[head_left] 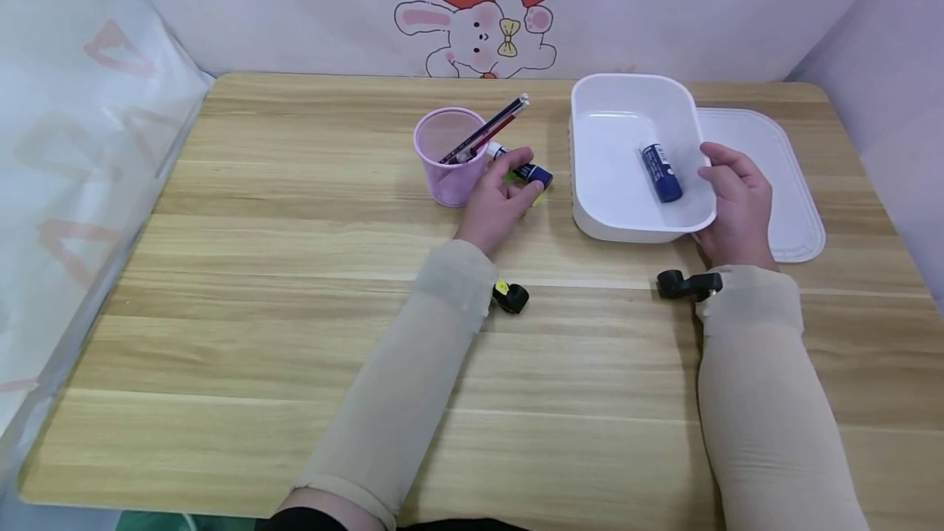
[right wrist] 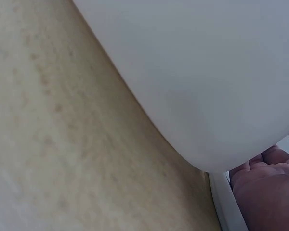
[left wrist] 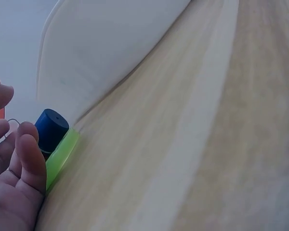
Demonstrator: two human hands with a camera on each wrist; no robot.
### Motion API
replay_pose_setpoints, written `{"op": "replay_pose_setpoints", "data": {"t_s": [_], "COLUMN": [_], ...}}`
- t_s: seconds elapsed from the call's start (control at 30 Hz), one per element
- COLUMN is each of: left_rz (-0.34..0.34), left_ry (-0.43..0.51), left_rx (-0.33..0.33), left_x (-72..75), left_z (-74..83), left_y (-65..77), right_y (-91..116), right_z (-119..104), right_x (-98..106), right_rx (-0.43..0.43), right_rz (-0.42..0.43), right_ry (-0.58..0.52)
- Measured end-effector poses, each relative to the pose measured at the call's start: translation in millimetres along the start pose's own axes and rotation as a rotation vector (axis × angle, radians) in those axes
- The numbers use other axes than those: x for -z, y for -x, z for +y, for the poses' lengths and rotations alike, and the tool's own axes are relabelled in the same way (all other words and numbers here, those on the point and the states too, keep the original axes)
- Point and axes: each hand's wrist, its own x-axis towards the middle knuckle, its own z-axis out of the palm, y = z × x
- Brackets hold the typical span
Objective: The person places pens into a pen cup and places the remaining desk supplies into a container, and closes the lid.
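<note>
Pink cup [head_left: 451, 187], then left hand [head_left: 496, 205] beside it: fingers loosely bent, thumb spread, no firm grip visible. Best to pinch the blue glue stick [head_left: 533, 174] mid-barrel, clear of the green item [left wrist: 62, 156] alongside. It lies between thumb and fingertips, blue end past them; contact hard to tell. Right hand [head_left: 740, 207] grips right rim of white box [head_left: 612, 191], 1 other glue stick [head_left: 662, 174] inside.

Plain beige sleeves [head_left: 401, 367] are worn with black wrist cameras [head_left: 513, 299], the left bearing a yellow patch [head_left: 502, 287].
</note>
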Motion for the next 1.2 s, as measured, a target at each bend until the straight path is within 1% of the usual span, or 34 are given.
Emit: {"op": "replay_pose_setpoints", "data": {"t_s": [0.17,0.27,0.47,0.6,0.73,0.83,0.93,1.1,1.2], "left_rz": [-0.018,-0.023,0.016,0.035,0.036,0.027,0.026,0.027,0.028], "left_ry": [-0.072,-0.08,-0.013,0.024,0.065,0.076,0.063,0.005,-0.016], "left_rx": [-0.028,-0.04,-0.065,-0.073,-0.095,-0.106,-0.09,-0.051,-0.046], "left_x": [-1.6,-1.9,-0.9,-1.3,-1.4,-1.1,-0.6,0.3,0.2], "left_z": [0.3,0.1,-3.0,-3.9,-3.8,-3.0,-2.0,-0.9,-1.0], "left_y": [0.0,-0.2,-0.5,-1.4,-1.0,0.2,1.2,1.9,2.0], "right_y": [-0.5,-0.7,-0.7,-0.8,-0.7,-0.6,-0.7,-0.9,-1.0], "right_z": [0.3,0.4,1.2,1.1,0.8,0.9,1.1,0.5,0.0], "right_x": [0.5,0.7,0.7,0.4,0.3,0.3,0.2,-0.1,0.2], "right_rx": [-0.001,-0.001,0.006,0.005,0.001,0.002,0.002,-0.005,-0.009], "right_rz": [-0.004,-0.003,0.0,-0.001,0.002,0.004,0.005,0.004,0.001], "right_ry": [0.005,0.008,-0.015,-0.01,-0.001,-0.003,-0.008,0.005,0.013]}}
